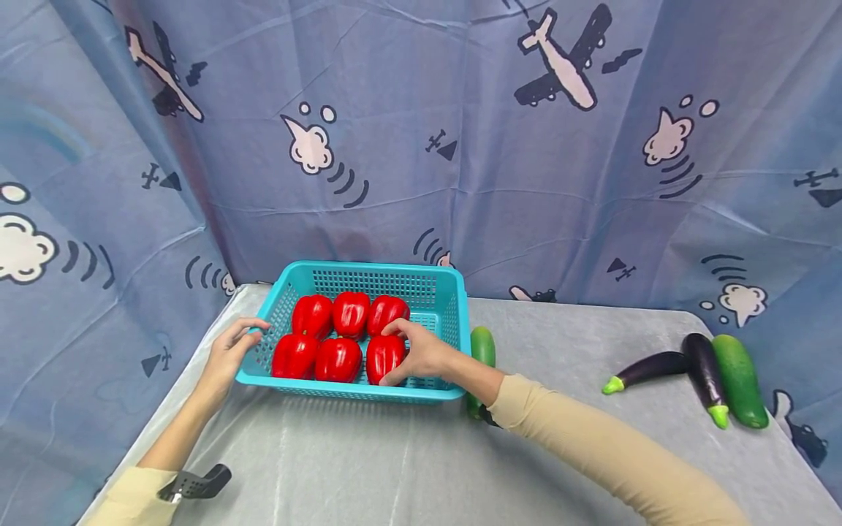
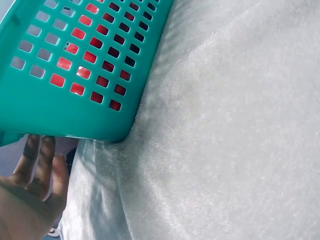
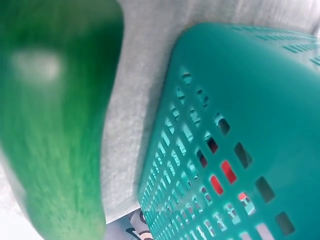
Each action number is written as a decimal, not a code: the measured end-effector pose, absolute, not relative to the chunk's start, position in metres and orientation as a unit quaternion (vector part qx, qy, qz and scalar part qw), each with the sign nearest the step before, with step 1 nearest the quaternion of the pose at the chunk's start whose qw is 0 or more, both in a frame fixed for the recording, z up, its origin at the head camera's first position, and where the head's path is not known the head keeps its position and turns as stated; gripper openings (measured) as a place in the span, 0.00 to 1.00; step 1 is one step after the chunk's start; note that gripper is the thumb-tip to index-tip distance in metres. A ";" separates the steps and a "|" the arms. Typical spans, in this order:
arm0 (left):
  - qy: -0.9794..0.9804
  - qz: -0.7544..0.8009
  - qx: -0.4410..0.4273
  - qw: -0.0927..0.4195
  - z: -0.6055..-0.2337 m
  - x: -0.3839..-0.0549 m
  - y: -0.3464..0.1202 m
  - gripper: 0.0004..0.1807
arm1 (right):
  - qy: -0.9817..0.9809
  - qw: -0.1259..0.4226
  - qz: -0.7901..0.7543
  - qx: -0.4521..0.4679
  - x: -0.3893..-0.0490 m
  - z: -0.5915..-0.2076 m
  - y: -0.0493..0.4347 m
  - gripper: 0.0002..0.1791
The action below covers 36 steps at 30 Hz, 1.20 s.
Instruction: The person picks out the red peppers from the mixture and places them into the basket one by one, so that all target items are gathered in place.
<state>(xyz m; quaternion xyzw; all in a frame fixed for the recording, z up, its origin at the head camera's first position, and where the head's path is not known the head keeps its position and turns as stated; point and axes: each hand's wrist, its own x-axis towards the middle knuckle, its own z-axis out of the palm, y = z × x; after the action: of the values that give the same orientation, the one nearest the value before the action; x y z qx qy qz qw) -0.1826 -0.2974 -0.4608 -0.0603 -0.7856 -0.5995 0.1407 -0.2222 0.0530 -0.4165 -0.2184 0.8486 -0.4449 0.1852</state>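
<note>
A turquoise plastic basket (image 1: pixel 351 391) with perforated walls holds several red bell peppers (image 1: pixel 351 314), set in two rows. Inside it, my right hand (image 1: pixel 421 356) grips the bell pepper (image 1: pixel 384 358) at the front right, thumb on the near side and fingers on the far side. At the basket's left end, my left hand (image 1: pixel 226 354) touches the rim with its fingertips. Its fingers (image 2: pixel 44 167) look fairly straight at the rim in the left wrist view. The right wrist view shows the basket's outer wall (image 3: pixel 215 80), but not the right hand.
A green cucumber (image 1: pixel 483 347) lies along the basket's right side, partly under my right forearm. Far right on the grey cloth-covered table (image 1: pixel 546 343) are two eggplants (image 1: pixel 704 372) and another large green cucumber (image 1: pixel 740 380). A blue printed curtain (image 1: pixel 395 146) hangs behind.
</note>
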 end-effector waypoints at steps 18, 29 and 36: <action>-0.787 -0.598 -0.062 0.138 -0.460 -0.182 -0.296 0.13 | 0.866 0.172 -0.417 -0.216 -0.223 -0.418 0.051 0.40; -0.789 -0.597 -0.054 0.138 -0.460 -0.182 -0.296 0.13 | 0.846 0.175 -0.452 -0.220 -0.224 -0.415 0.055 0.38; -0.793 -0.591 -0.050 0.140 -0.461 -0.182 -0.296 0.13 | 0.811 0.157 -0.501 -0.257 -0.227 -0.409 0.063 0.32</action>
<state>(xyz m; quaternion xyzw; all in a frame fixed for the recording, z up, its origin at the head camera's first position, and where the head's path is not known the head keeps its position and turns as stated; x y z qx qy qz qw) -0.1818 -0.2957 -0.4605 -0.0503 -0.7929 -0.5910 0.1400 -0.2267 0.0629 -0.4086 -0.2567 0.8114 -0.5010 0.1573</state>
